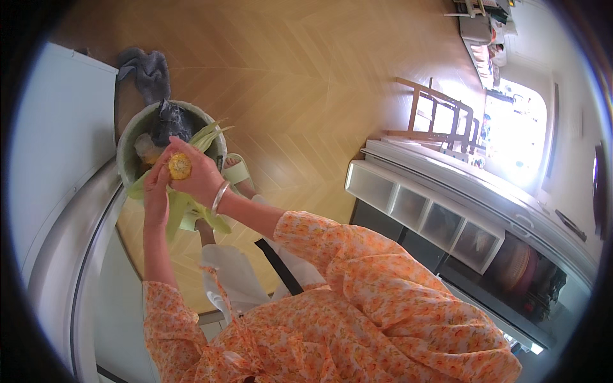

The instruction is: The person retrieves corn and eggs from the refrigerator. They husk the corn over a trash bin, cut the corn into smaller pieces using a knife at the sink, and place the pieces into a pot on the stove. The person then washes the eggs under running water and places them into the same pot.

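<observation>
An ear of corn (180,166) is held between my two hands above a round waste bin (125,139), its cut end facing up towards me. My left hand (157,186) grips it from the left, and my right hand (203,174), below which a silver bangle sits on the wrist, wraps it from the right. Pale green husk leaves (179,210) hang beneath the hands, and more husk (207,135) sticks out over the bin's right rim. Inside the bin lie a dark plastic bag (171,124) and a clear plastic piece (145,145). My fingers hide most of the cob.
A grey cloth (152,74) lies on the wood floor (287,86) behind the bin. White cabinetry (72,105) with a metal edge stands close on the left. My slippered foot (236,170) is beside the bin. To the right are clear-fronted drawers (407,205) and a wooden chair (443,112).
</observation>
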### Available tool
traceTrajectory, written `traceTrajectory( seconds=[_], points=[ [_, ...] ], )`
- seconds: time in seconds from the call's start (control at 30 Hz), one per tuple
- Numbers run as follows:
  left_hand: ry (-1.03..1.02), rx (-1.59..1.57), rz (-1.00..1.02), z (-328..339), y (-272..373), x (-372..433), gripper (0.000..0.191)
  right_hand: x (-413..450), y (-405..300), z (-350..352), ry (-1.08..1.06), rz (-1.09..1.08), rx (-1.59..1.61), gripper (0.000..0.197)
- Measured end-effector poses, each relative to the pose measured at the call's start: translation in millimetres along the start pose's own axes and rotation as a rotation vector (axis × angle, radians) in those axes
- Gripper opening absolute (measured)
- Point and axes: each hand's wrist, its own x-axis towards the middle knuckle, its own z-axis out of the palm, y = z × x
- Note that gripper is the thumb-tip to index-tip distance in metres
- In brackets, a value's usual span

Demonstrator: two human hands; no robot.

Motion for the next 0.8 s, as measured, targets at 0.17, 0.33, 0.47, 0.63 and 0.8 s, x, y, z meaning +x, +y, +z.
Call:
traceTrajectory(
  seconds=[0.17, 0.33, 0.47, 0.63, 0.8],
  points=[
    [0.133, -0.062, 0.008, 5.3, 6.8, 1.5, 0.029, 1.1, 0.2, 10.3, 0.028, -0.025, 0.003, 0.073],
    [0.265, 0.159, 0.1, 11.3, 9.0, 3.3, 0.02, 3.5, 9.4, 15.8, 0.088, -0.048, -0.062, 0.074],
    [0.307, 0.082, 0.133, 13.7, 5.0, 3.1, 0.017, 4.5, 14.4, 25.6, 0.11, -0.04, -0.005, 0.073],
    [0.53, -0.09, 0.009, 11.8, 15.5, 7.1, 0.019, -4.5, 13.9, 34.4, 0.051, -0.055, -0.002, 0.074],
    [0.845, -0.387, -0.051, -20.5, -2.5, 33.8, 0.027, -16.8, 6.6, 18.1, 0.035, -0.038, -0.036, 0.076]
  ],
)
